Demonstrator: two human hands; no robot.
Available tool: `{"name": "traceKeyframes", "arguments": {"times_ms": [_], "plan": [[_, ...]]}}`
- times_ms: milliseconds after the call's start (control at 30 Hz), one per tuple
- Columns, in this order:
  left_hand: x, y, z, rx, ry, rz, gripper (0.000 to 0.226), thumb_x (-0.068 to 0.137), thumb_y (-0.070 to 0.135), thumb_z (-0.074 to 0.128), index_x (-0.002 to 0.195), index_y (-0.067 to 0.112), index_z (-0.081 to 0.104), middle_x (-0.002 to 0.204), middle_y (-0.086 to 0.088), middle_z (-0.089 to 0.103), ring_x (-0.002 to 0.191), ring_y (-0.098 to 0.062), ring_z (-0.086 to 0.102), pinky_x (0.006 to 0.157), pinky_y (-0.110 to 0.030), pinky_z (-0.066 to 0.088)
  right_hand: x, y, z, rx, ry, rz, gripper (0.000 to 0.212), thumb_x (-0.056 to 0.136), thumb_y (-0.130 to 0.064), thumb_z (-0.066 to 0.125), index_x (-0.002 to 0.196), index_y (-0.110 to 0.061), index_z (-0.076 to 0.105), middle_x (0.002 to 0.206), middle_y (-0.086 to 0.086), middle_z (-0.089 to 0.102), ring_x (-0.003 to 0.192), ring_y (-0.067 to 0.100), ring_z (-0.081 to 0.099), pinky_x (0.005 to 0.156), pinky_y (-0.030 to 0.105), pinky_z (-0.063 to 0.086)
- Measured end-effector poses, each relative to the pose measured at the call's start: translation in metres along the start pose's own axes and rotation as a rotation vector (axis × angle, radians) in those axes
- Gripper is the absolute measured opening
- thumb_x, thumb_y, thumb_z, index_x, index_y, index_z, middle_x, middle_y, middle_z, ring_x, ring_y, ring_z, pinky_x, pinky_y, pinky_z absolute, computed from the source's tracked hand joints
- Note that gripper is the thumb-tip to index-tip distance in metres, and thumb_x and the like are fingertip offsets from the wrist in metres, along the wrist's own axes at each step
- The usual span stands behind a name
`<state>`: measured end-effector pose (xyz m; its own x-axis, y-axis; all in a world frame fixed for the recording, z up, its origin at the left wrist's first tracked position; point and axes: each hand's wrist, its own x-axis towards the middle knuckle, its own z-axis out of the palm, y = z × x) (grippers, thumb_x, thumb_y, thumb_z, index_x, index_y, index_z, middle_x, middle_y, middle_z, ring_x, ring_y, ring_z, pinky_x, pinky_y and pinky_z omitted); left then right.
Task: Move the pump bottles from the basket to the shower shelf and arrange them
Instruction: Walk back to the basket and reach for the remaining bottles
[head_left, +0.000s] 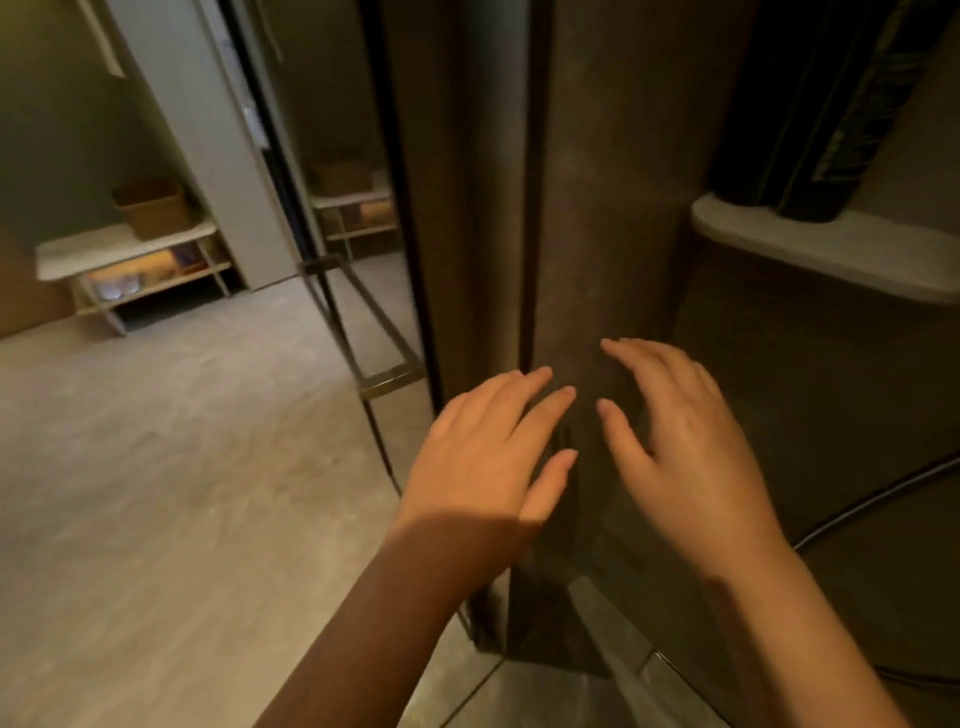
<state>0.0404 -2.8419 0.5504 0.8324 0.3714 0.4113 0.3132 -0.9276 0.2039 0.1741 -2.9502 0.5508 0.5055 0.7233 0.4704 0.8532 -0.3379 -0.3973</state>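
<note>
Dark cylindrical bottles (810, 114) stand on the pale stone shower shelf (831, 249) at upper right, their tops out of frame. The brown box-shaped basket (153, 208) sits well apart on a pale low worktop (124, 247). The left hand (488, 457) and right hand (685, 447) hover empty, fingers loosely spread, before a dark stone wall (623, 208).

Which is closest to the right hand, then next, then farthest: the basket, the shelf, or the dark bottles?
1. Shower shelf, just up and right of the right hand.
2. Dark bottles, standing on that shelf, higher up.
3. Basket, far left across the room.
</note>
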Motion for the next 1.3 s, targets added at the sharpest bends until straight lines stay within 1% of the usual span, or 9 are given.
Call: {"name": "traceKeyframes", "arguments": {"times_ms": [133, 233, 333, 500, 700, 900, 1033, 1167, 1300], "plan": [[-0.065, -0.045, -0.029, 0.051, 0.003, -0.178, 0.050, 0.093, 0.043, 0.038, 0.138, 0.023, 0.044, 0.142, 0.000, 0.045, 0.131, -0.016, 0.036, 0.106, -0.030, 0.021, -0.016, -0.059, 0.031, 0.081, -0.074, -0.104, 0.045, 0.093, -0.034, 0.047, 0.138, -0.028, 0.041, 0.137, -0.009, 0.043, 0.127, 0.002, 0.034, 0.095, 0.000, 0.013], [-0.108, -0.078, -0.048, 0.119, 0.024, -0.307, 0.050, 0.094, 0.044, 0.038, 0.138, 0.022, 0.045, 0.141, -0.001, 0.046, 0.130, -0.018, 0.038, 0.105, -0.032, 0.026, -0.024, -0.100, 0.057, 0.143, -0.128, -0.175, 0.046, 0.093, -0.035, 0.047, 0.138, -0.026, 0.042, 0.137, -0.008, 0.043, 0.127, 0.004, 0.034, 0.099, 0.012, 0.022], [-0.140, -0.109, -0.065, 0.169, 0.046, -0.425, 0.051, 0.092, 0.045, 0.035, 0.136, 0.021, 0.047, 0.139, -0.002, 0.049, 0.128, -0.020, 0.040, 0.104, -0.035, 0.029, -0.024, -0.137, 0.084, 0.178, -0.192, -0.244, 0.048, 0.092, -0.037, 0.047, 0.139, -0.025, 0.041, 0.138, -0.007, 0.043, 0.128, 0.006, 0.034, 0.100, 0.017, 0.023], [-0.170, -0.167, -0.082, 0.259, 0.119, -0.566, 0.046, 0.090, 0.035, 0.047, 0.130, 0.013, 0.055, 0.130, -0.009, 0.056, 0.121, -0.027, 0.050, 0.099, -0.039, 0.036, 0.006, -0.188, 0.132, 0.202, -0.294, -0.348, 0.054, 0.090, -0.042, 0.044, 0.140, -0.023, 0.040, 0.142, -0.003, 0.041, 0.130, 0.012, 0.033, 0.102, 0.028, 0.029], [-0.174, -0.258, -0.089, 0.359, 0.047, -0.796, 0.048, 0.091, 0.036, 0.053, 0.136, 0.017, 0.049, 0.130, -0.003, 0.056, 0.119, -0.023, 0.050, 0.095, -0.036, 0.038, 0.072, -0.238, 0.214, 0.241, -0.389, -0.447, 0.056, 0.091, -0.038, 0.051, 0.140, -0.013, 0.041, 0.142, 0.006, 0.043, 0.131, 0.022, 0.038, 0.105, 0.035, 0.033], [-0.131, -0.359, -0.107, 0.416, 0.085, -0.869, 0.047, 0.095, 0.037, 0.047, 0.137, 0.017, 0.046, 0.132, -0.003, 0.055, 0.121, -0.021, 0.048, 0.098, -0.035, 0.037, 0.170, -0.285, 0.293, 0.342, -0.446, -0.481, 0.053, 0.090, -0.036, 0.053, 0.139, -0.018, 0.041, 0.142, 0.003, 0.041, 0.130, 0.020, 0.035, 0.103, 0.030, 0.028], [-0.105, -0.413, -0.111, 0.417, 0.136, -0.857, 0.040, 0.094, 0.030, 0.051, 0.129, 0.012, 0.056, 0.122, -0.006, 0.062, 0.111, -0.023, 0.057, 0.089, -0.036, 0.046, 0.230, -0.310, 0.343, 0.358, -0.473, -0.497, 0.055, 0.092, -0.042, 0.049, 0.142, -0.020, 0.037, 0.141, 0.001, 0.041, 0.128, 0.017, 0.034, 0.093, 0.022, 0.026], [-0.101, -0.466, -0.114, 0.435, 0.182, -0.863, 0.035, 0.091, 0.023, 0.057, 0.121, 0.007, 0.061, 0.115, -0.010, 0.064, 0.103, -0.027, 0.061, 0.080, -0.038, 0.049, 0.269, -0.337, 0.388, 0.367, -0.504, -0.482, 0.057, 0.092, -0.046, 0.045, 0.143, -0.021, 0.036, 0.140, 0.002, 0.043, 0.127, 0.019, 0.040, 0.092, 0.025, 0.032], [-0.103, -0.526, -0.123, 0.471, 0.167, -0.919, 0.039, 0.091, 0.026, 0.057, 0.124, 0.007, 0.059, 0.120, -0.011, 0.062, 0.108, -0.028, 0.058, 0.084, -0.039, 0.047, 0.302, -0.369, 0.431, 0.392, -0.508, -0.478, 0.058, 0.093, -0.049, 0.043, 0.143, -0.020, 0.035, 0.142, 0.003, 0.042, 0.129, 0.019, 0.038, 0.094, 0.024, 0.030]]}}
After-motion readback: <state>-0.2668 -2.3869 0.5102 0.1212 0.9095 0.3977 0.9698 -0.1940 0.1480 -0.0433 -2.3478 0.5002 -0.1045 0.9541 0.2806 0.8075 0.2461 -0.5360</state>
